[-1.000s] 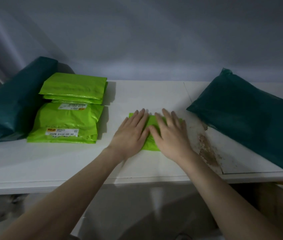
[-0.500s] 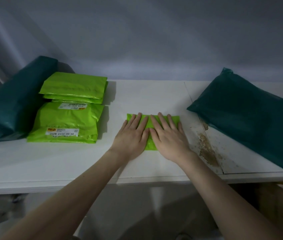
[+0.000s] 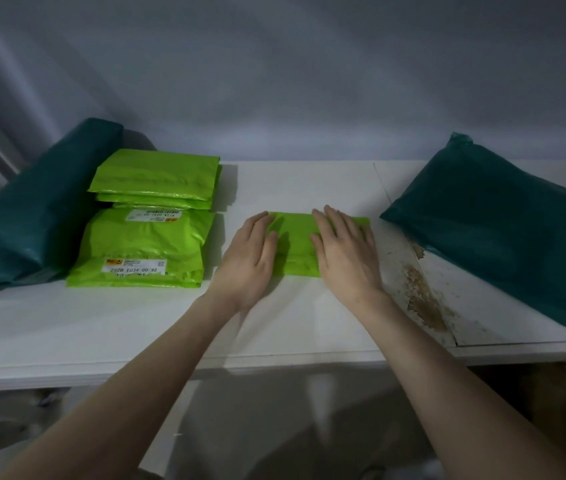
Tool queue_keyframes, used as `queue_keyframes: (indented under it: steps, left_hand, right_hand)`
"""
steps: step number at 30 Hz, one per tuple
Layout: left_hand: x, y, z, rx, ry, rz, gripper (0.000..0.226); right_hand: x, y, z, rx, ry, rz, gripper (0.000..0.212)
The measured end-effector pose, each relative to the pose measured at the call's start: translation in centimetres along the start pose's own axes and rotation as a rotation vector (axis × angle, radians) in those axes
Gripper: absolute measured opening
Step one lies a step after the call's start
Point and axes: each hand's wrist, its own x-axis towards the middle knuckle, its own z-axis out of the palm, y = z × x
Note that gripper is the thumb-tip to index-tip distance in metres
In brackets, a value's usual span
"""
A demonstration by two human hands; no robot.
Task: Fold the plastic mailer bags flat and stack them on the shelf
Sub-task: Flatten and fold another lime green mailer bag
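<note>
My left hand [image 3: 252, 258] and right hand [image 3: 345, 252] lie flat with fingers straight, pressing down on the left and right ends of a folded lime-green mailer bag [image 3: 297, 245] in the middle of the white shelf [image 3: 170, 323]. A strip of green shows between them. Left of it sits a stack of green mailers [image 3: 146, 237].
</note>
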Motion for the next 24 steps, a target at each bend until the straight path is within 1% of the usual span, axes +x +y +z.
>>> queue_keyframes:
  steps: [1, 2, 4, 6, 9, 12, 14, 16, 17, 19, 21, 24]
  left_hand:
    - [-0.1, -0.5, -0.1, 0.017, -0.035, 0.021, 0.059]
    - [-0.1, -0.9, -0.1, 0.046, -0.065, 0.04, 0.057]
    - [-0.3, -1.0, -0.8, 0.054, -0.056, -0.008, 0.048]
    - [-0.5, -1.1, -1.2, 0.097, -0.012, 0.032, 0.053]
    - [-1.4, -1.2, -1.7, 0.238, -0.059, 0.135, 0.063]
    - [-2.6, -1.1, -1.7, 0.368, -0.12, 0.146, 0.062]
    - [-3.5, -1.0, -1.2, 0.451, -0.157, 0.137, 0.06]
    - [-4.1, -0.8, -0.7, 0.505, -0.18, 0.139, 0.057]
    - [-4.3, -0.7, -0.5, 0.514, -0.159, 0.146, 0.06]
    - [-4.5, 0.0, -0.4, 0.565, -0.163, 0.1, 0.076]
    - [-4.8, 0.3, -0.3, 0.611, -0.182, 0.047, 0.088]
    - [-4.8, 0.6, -0.1, 0.672, -0.192, 0.037, 0.09]
  right_hand:
    - [0.1, -0.3, -0.2, 0.022, 0.045, -0.004, 0.049]
    - [0.2, -0.6, -0.4, 0.041, 0.069, -0.01, 0.046]
    - [0.3, -1.3, -1.1, 0.062, 0.095, -0.038, 0.046]
    - [-0.1, -2.0, -1.7, 0.072, 0.073, -0.077, 0.052]
    - [-1.2, -3.2, -1.9, 0.043, 0.08, -0.087, 0.054]
    - [-2.7, -5.0, -1.4, -0.026, 0.108, -0.101, 0.046]
    - [-3.9, -6.1, -0.7, -0.061, 0.075, -0.128, 0.04]
    - [-4.7, -6.8, -0.2, -0.092, 0.044, -0.11, 0.035]
    - [-4.8, -6.9, 0.0, -0.108, 0.039, -0.094, 0.033]
    - [-5.0, -6.9, 0.2, -0.15, 0.052, -0.08, 0.033]
    - [-5.1, -6.8, 0.3, -0.182, 0.068, -0.084, 0.038]
    - [-5.3, -6.8, 0.5, -0.2, 0.079, -0.088, 0.043]
